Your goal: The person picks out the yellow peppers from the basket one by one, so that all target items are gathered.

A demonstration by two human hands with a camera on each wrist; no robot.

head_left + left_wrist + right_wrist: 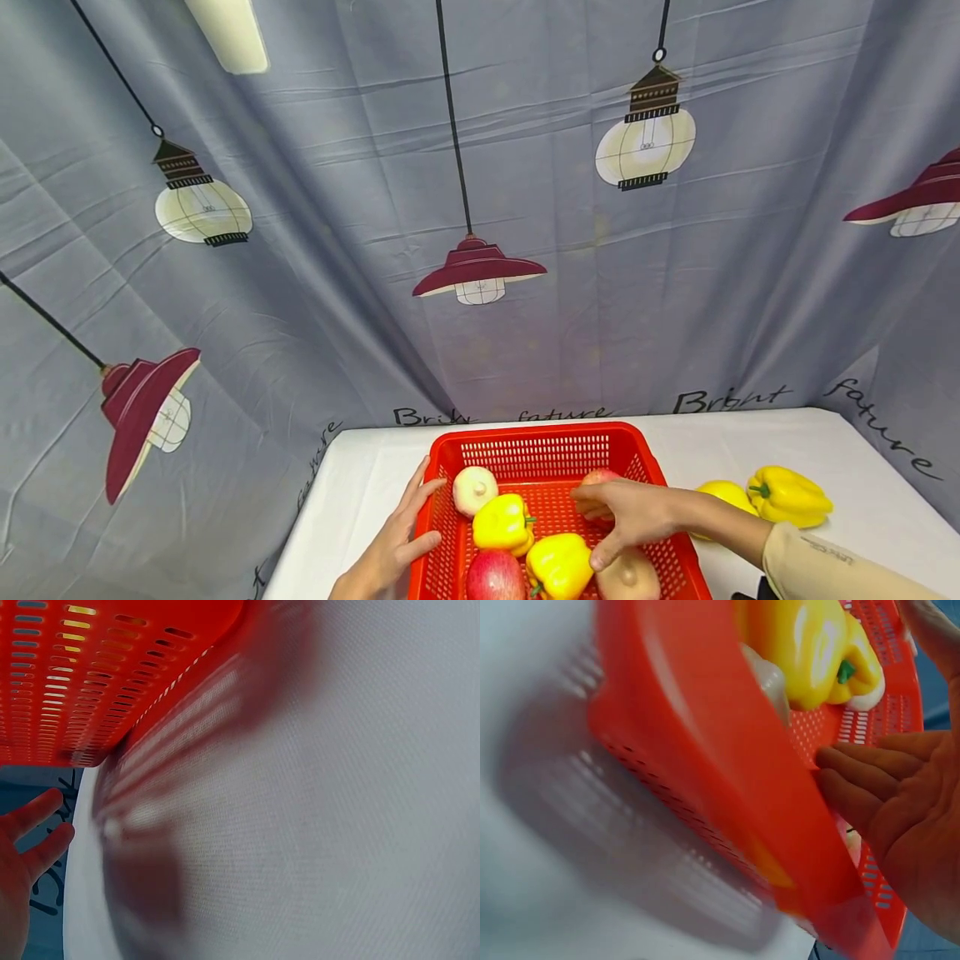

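Note:
A red plastic basket (540, 428) with slotted walls stands on the white table. Inside lie two yellow bell peppers (501, 523), a red fruit (495, 577) and two pale round bulbs with stubby tips (475, 492). At the basket's left rim my left hand (390, 540) has its fingers extended, holding nothing. My right hand (637, 512) reaches over the right side, fingers lightly bent, palm empty in the right wrist view. Just behind those fingertips sits a reddish fruit (600, 477), partly hidden by the hand.
On the table (757, 433) right of the basket lie another yellow bell pepper (791, 497) and a yellow item (726, 493), partly covered by the right forearm. A grey curtain (570, 333) printed with lamps hangs behind the table.

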